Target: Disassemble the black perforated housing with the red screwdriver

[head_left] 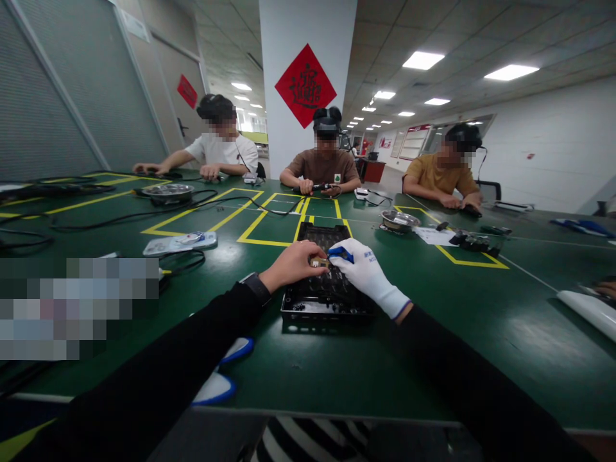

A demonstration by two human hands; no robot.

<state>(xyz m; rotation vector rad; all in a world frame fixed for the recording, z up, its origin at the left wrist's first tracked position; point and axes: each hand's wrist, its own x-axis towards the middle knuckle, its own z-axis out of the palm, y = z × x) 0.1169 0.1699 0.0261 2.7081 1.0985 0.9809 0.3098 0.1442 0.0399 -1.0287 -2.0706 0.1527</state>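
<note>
My bare left hand (298,264) has a dark watch at the wrist and pinches a small flat brownish part (319,263) with a pale label. My right hand (362,269) wears a white glove with blue print. Its fingers close around something small and blue (341,254), whose kind I cannot make out, right beside the labelled part. Both hands are over an open black plastic housing (310,312) with ribs and screw posts inside. The fingers hide the middle of the housing.
White gloves with blue edges (216,388) lie left of my forearm. A clear plastic packet (180,242), metal bowls (168,191) and black cables (199,200) are on the green table (433,359). Several small dark parts (474,242) lie right. Three people sit opposite.
</note>
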